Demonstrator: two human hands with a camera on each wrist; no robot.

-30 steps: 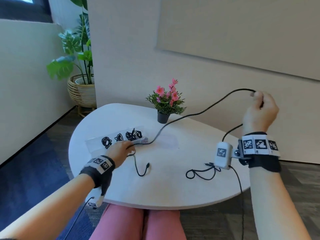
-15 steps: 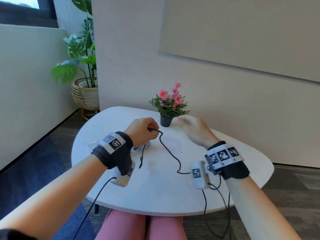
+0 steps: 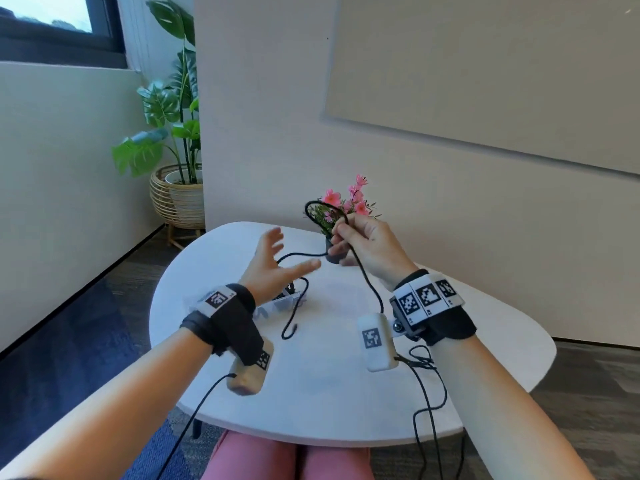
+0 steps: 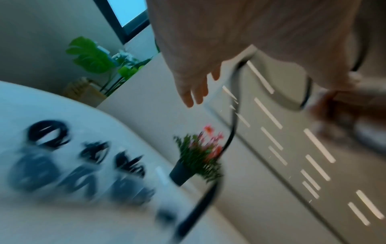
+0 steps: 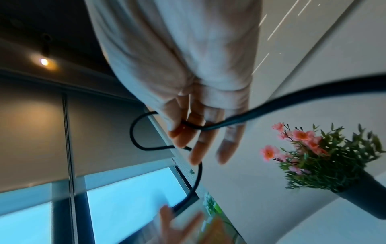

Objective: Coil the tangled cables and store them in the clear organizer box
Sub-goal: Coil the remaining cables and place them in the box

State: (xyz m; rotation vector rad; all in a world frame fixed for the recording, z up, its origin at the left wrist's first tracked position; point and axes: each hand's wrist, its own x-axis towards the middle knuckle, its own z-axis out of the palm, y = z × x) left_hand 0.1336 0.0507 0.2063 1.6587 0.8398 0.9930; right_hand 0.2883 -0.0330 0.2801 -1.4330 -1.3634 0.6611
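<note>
Hands swapped: R hand (image 3: 367, 249) now pinches cable (image 3: 363, 271), L hand (image 3: 273, 268) let go.

left hand (image 3: 273, 268) splayed, right hand (image 3: 367, 244) pinching — raised

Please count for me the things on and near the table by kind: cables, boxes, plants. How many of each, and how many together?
Coiled black cables in the box: 3
Loose black cable, held by the right hand: 1
Clear organizer box: 1
Potted plants: 2, pink flowers and floor plant
Total: 7
</note>
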